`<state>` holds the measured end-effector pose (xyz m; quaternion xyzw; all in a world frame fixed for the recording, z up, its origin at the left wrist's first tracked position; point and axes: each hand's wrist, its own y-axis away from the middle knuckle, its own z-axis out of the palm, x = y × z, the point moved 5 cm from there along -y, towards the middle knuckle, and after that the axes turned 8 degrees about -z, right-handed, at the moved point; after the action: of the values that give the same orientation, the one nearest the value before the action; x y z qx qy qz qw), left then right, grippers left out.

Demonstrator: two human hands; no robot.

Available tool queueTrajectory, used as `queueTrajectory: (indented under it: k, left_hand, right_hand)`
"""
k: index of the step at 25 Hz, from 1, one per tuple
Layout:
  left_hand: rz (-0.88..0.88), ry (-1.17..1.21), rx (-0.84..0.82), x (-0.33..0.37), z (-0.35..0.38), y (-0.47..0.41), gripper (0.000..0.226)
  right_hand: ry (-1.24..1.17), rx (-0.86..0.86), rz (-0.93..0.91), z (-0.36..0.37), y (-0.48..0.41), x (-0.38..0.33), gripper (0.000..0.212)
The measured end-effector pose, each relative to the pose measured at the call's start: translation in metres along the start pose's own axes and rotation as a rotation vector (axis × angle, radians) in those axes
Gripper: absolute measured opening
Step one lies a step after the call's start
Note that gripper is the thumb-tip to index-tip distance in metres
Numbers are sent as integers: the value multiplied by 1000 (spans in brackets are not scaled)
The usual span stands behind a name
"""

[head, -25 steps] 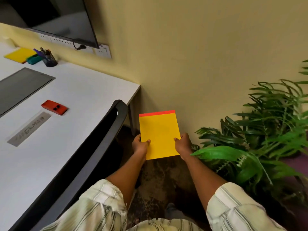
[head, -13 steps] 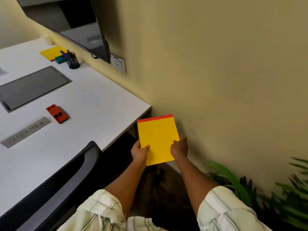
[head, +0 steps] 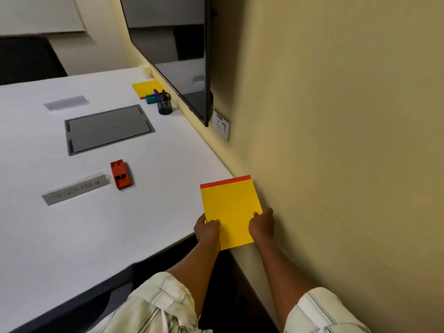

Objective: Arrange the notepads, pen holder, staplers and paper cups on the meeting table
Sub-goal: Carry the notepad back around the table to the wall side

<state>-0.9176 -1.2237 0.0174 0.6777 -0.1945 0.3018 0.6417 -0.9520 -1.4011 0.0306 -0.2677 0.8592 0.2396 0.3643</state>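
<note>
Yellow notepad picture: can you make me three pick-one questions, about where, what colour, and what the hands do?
1. Where is the red stapler?
A) on the floor
B) on the table, beside the name plate
C) inside a cup

2. On the held notepad, what colour is the top strip?
A) blue
B) green
C) red

3. Who holds the notepad?
A) both hands
B) nobody
C) one hand only

Answers:
1 B: it lies by the plate's end.
2 C: a red band tops the yellow sheet.
3 A: the left hand and right hand each grip a side.
</note>
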Motion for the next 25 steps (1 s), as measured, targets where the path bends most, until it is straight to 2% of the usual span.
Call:
queueTrajectory:
  k: [11,17,21,25]
  left_hand:
    - [21,145,127,87,-37,-60,52]
    - [74,257,229,114,-43,-90,56]
    - [85,330,234,125,-43,-110,58]
    - [87,365,239,144,-48,-134,58]
  right_hand:
    - [32,-256,-211,91,-69,-94,25]
    - [19,-396,-412,120,-100,-128,27]
    - [-32,-453,-332,139,-116,-133,28]
    - [-187,-465,-168,164,-130,-142,22]
